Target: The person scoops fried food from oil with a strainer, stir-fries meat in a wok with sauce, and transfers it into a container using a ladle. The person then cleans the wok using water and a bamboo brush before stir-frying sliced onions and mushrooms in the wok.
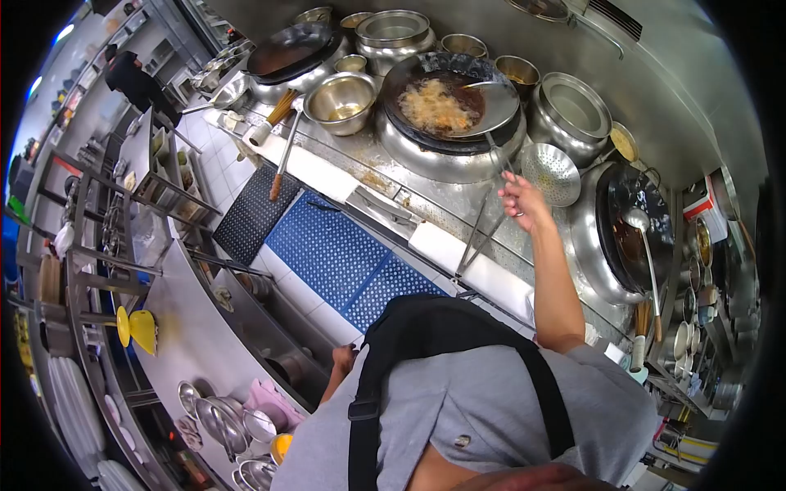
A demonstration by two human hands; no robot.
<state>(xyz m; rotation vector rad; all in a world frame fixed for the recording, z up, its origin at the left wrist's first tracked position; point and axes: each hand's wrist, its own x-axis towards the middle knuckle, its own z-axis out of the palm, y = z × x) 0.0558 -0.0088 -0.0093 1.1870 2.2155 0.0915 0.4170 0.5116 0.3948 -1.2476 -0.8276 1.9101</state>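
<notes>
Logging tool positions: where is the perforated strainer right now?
In the head view, the perforated strainer is right of centre, between the wok of food and the rightmost wok, with the person's right hand close by at its lower left.

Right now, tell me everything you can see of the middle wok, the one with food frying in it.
The middle wok is round, wide and dark, apparently metal, with a broad rim. It sits on a shiny, steel-looking stove ring. Brown liquid fills its bottom, and a pale golden, bubbly mass of food floats there. A broad-headed grey utensil dips in, its thin handle crossing the near rim toward the right hand. The underside is hidden.
</notes>
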